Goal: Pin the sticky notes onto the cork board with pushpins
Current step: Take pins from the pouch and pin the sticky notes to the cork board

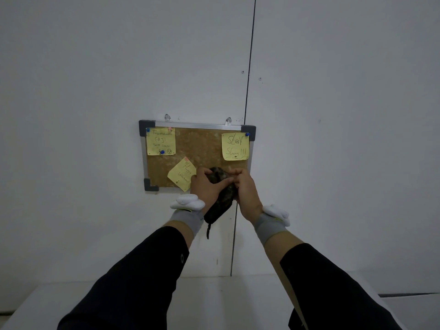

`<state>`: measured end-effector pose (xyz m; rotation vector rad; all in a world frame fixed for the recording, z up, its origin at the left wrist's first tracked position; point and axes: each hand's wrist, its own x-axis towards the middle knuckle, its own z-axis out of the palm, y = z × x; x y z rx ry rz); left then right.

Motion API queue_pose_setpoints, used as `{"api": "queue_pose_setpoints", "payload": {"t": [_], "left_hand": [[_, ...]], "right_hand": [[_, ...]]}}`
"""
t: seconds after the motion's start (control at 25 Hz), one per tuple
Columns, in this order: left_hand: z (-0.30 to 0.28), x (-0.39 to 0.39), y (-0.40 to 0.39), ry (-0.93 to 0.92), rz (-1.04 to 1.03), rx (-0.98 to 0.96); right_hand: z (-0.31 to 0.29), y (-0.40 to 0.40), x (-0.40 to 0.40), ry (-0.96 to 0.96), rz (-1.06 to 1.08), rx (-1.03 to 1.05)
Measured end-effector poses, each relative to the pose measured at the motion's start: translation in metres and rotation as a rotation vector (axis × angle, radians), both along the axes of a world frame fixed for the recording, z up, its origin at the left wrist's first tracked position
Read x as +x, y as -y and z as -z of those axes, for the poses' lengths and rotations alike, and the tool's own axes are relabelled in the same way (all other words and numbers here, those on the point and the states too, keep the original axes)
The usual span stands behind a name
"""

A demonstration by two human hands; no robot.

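A cork board [202,148] in a metal frame hangs on the white wall. Three yellow sticky notes are on it: one at the top left [161,141] held by blue pushpins, one at the top right [235,146] with a blue pin at its corner, and a tilted one at the bottom left [182,174]. In front of the board's lower right part, my left hand [205,184] and my right hand [242,186] both grip a dark pouch [220,198] whose cord hangs down. My right fingers are at the pouch's top opening.
A white ledge or table top [226,301] runs below the wall, near my forearms. A dark vertical seam [247,91] splits the wall panels beside the board. Both wrists wear grey bands with white devices.
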<state>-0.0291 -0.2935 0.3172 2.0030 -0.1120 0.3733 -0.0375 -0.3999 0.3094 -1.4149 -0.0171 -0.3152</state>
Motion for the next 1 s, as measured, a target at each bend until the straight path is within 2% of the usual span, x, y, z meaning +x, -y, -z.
{"api": "queue_pose_setpoints", "payload": {"t": [0.12,0.24,0.28,0.36,0.6,0.76,1.0], "left_hand": [[0.002,0.001,-0.002,0.061,0.022,0.031],[0.003,-0.004,0.002,0.128,-0.001,0.007],[0.003,-0.004,0.004,0.151,-0.028,-0.005],[0.003,-0.004,0.008,0.189,-0.078,-0.026],[0.003,-0.003,0.018,0.216,-0.068,-0.068],[0.008,0.003,0.025,0.248,-0.044,-0.102],[-0.006,0.029,0.042,0.375,-0.066,-0.126]], "right_hand": [[-0.005,0.008,0.000,-0.003,0.058,-0.216],[-0.015,0.018,0.006,0.042,0.390,-0.481],[-0.021,0.021,0.010,0.051,0.486,-0.470],[-0.036,0.027,0.017,0.031,0.524,-0.379],[-0.056,0.030,0.033,-0.115,0.292,-0.329],[-0.071,0.030,0.030,-0.125,0.191,-0.114],[-0.084,0.030,0.021,-0.060,0.121,0.004]]}}
